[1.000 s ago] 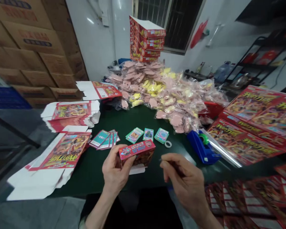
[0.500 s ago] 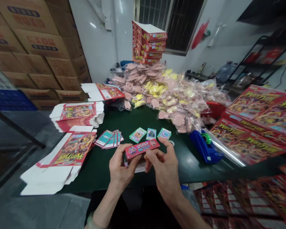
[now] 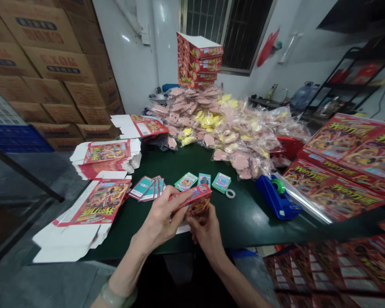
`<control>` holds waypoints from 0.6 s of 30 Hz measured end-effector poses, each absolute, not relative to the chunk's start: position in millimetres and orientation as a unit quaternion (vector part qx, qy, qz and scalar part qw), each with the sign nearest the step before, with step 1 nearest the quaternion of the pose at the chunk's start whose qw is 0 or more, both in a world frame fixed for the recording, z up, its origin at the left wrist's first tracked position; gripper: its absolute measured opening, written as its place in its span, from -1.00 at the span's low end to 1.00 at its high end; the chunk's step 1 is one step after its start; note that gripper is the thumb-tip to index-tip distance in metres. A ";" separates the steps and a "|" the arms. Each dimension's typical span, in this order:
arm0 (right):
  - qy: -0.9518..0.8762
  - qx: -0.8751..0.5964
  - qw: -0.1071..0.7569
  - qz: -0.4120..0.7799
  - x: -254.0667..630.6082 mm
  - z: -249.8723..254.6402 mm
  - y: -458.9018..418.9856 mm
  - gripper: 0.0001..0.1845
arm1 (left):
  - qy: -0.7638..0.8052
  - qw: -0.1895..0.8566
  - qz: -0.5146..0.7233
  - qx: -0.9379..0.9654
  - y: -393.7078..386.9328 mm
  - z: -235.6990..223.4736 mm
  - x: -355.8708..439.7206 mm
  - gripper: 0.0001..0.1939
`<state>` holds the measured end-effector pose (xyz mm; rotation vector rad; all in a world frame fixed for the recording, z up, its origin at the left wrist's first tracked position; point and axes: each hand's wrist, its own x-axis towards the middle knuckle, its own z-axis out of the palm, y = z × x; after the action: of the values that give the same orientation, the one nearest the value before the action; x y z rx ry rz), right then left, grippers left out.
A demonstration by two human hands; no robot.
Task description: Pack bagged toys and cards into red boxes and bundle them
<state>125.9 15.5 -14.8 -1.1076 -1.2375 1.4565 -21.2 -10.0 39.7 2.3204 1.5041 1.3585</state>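
Observation:
A red printed carton (image 3: 200,198) is held above the near edge of the green table, its narrow face upward. My left hand (image 3: 163,214) grips its left end, fingers over the top and thumb at the near side. Lower down, my right hand (image 3: 207,226) is closed at the carton's right and lower part; its fingertips are partly hidden. Just beyond lie small stacks of cards: a fanned teal set (image 3: 149,188), a green stack (image 3: 186,182), a middle stack (image 3: 204,179) and a right one (image 3: 222,182). A white ring (image 3: 230,193) lies beside the last.
Flat unfolded cartons (image 3: 99,201) lie at the left. Bagged pink and yellow pieces (image 3: 211,119) are heaped at the back. A blue tape dispenser (image 3: 277,199) stands right, before stacked red boxes (image 3: 333,184). More red cartons (image 3: 321,265) sit low at the right.
My right hand has moved down from the carton's top right to its lower right. My left hand has shifted over the top, and the carton is turned, showing its front face.

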 end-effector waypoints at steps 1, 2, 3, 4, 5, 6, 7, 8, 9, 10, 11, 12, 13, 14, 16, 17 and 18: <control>-0.511 -0.451 0.435 0.589 126.1 -23.3 14.8 -0.34 | 0.492 0.039 0.452 0.743 -10.7 41.6 -22.1 -0.59; -0.520 -0.450 0.429 0.586 126.6 -28.9 14.1 -0.30 | 0.499 0.046 0.469 0.727 -12.2 42.5 -23.0 -0.61; -0.527 -0.448 0.433 0.578 127.6 -31.2 13.6 -0.26 | 0.510 0.051 0.493 0.703 -14.4 42.0 -23.8 -0.63; -0.532 -0.443 0.444 0.569 129.0 -30.5 13.6 -0.21 | 0.522 0.053 0.522 0.672 -17.1 39.6 -24.4 -0.66; -0.532 -0.435 0.459 0.562 130.8 -26.9 14.3 -0.19 | 0.538 0.055 0.555 0.632 -20.0 35.0 -24.7 -0.68; -0.529 -0.428 0.477 0.557 133.0 -21.2 16.1 -0.18 | 0.553 0.061 0.589 0.586 -22.9 28.2 -24.8 -0.70; -0.523 -0.420 0.495 0.552 135.7 -13.9 19.1 -0.19 | 0.564 0.073 0.622 0.538 -25.3 19.5 -24.9 -0.71; -0.518 -0.412 0.513 0.546 139.0 -5.6 23.4 -0.20 | 0.574 0.094 0.652 0.486 -27.1 9.7 -25.0 -0.68; -0.518 -0.405 0.530 0.535 142.9 3.3 29.0 -0.23 | 0.575 0.127 0.673 0.448 -28.3 -0.3 -25.5 -0.64; -0.530 -0.399 0.544 0.513 147.1 12.6 35.6 -0.25 | 0.574 0.164 0.680 0.425 -29.0 -9.1 -26.5 -0.59; -0.560 -0.391 0.554 0.475 151.4 22.2 42.7 -0.28 | 0.580 0.188 0.674 0.418 -29.2 -15.8 -28.2 -0.53; -0.609 -0.379 0.555 0.421 155.3 31.8 49.6 -0.31 | 0.589 0.187 0.664 0.422 -29.2 -19.5 -30.3 -0.46; -0.672 -0.358 0.542 0.357 158.1 41.6 55.5 -0.34 | 0.603 0.165 0.651 0.431 -29.0 -19.8 -32.5 -0.40; -0.740 -0.325 0.513 0.290 159.4 51.3 59.7 -0.37 | 0.618 0.127 0.637 0.443 -28.6 -16.9 -34.4 -0.33; -0.856 -0.230 0.426 0.180 156.3 69.3 61.4 -0.42 | 0.631 0.078 0.600 0.485 -27.1 -4.6 -35.0 -0.27; -0.896 -0.177 0.379 0.148 152.5 76.5 59.3 -0.44 | 0.627 0.093 0.576 0.516 -25.6 2.5 -33.3 -0.33; -0.923 -0.128 0.339 0.129 148.1 81.8 56.4 -0.47 | 0.620 0.131 0.550 0.543 -23.6 8.7 -30.2 -0.47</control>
<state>148.1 56.4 81.8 -0.3325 -2.4038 0.3371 -30.2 -23.6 8.7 1.5775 1.8014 1.5969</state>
